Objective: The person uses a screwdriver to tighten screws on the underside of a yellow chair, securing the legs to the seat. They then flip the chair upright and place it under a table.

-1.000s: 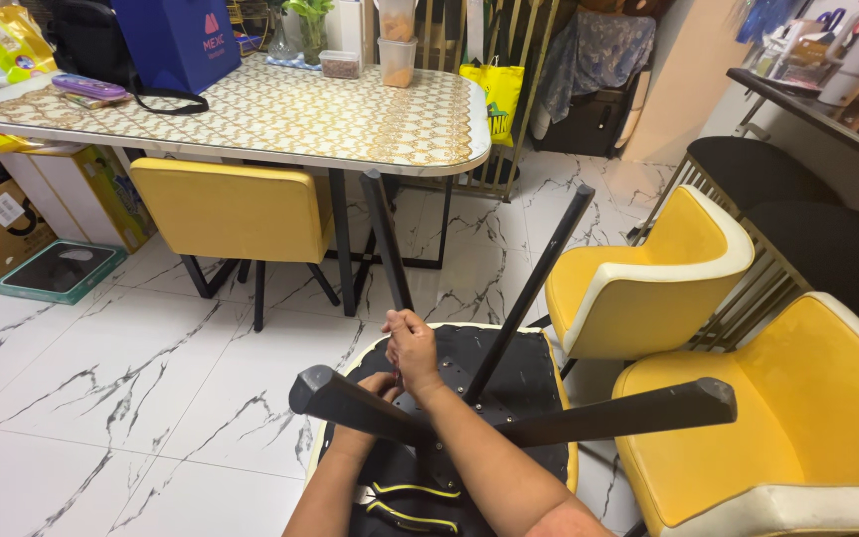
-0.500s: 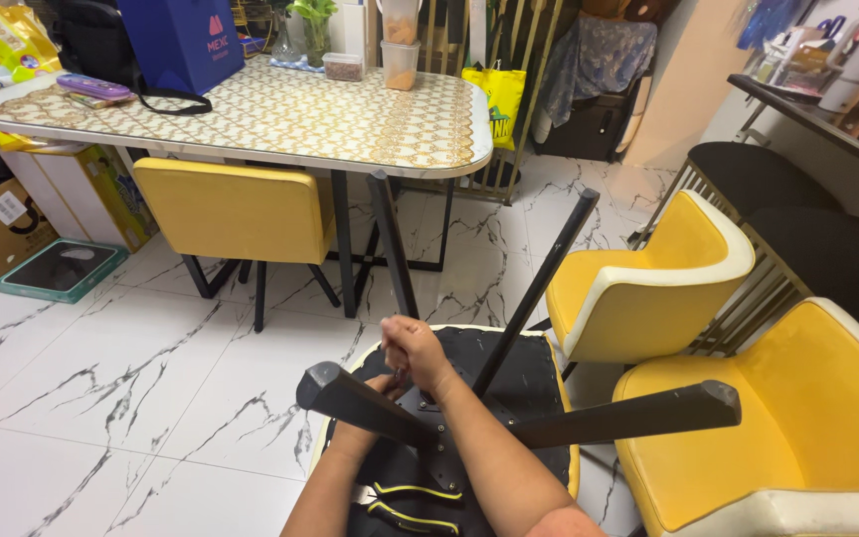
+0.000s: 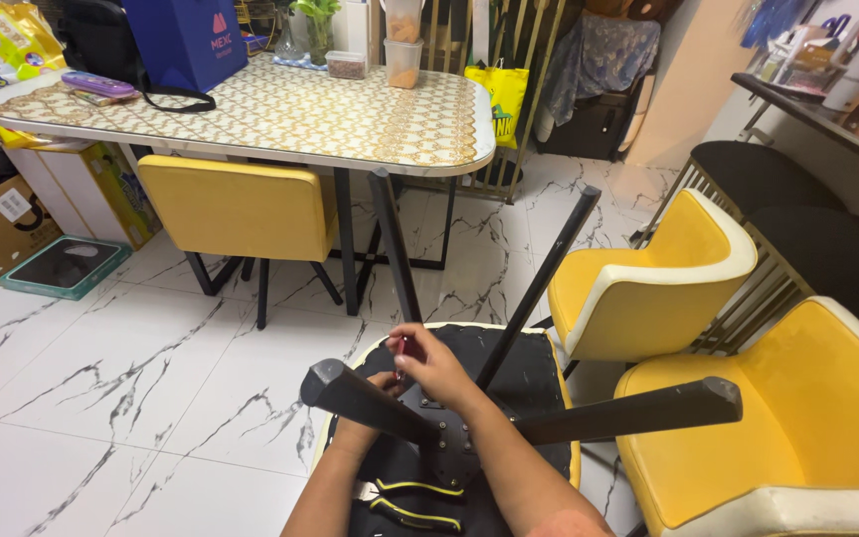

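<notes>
Upside-down chair [image 3: 524, 383] in the middle of the floor, black underside up, four black legs sticking out and up. Right hand [image 3: 439, 368] over the middle of the underside, fingers curled tight around a small red tool [image 3: 401, 347], just by the foot of one leg. Left hand [image 3: 382, 383] right beside it, partly hidden behind a near leg; cannot tell whether open or closed. Black and yellow pliers [image 3: 412, 500] lying on the underside, close to the arms. Three more yellow chairs nearby: one [image 3: 236, 209] tucked under the patterned table [image 3: 350, 119], two [image 3: 648, 288] [image 3: 837, 438] off to the right. White marble floor [image 3: 101, 398] all around.
</notes>
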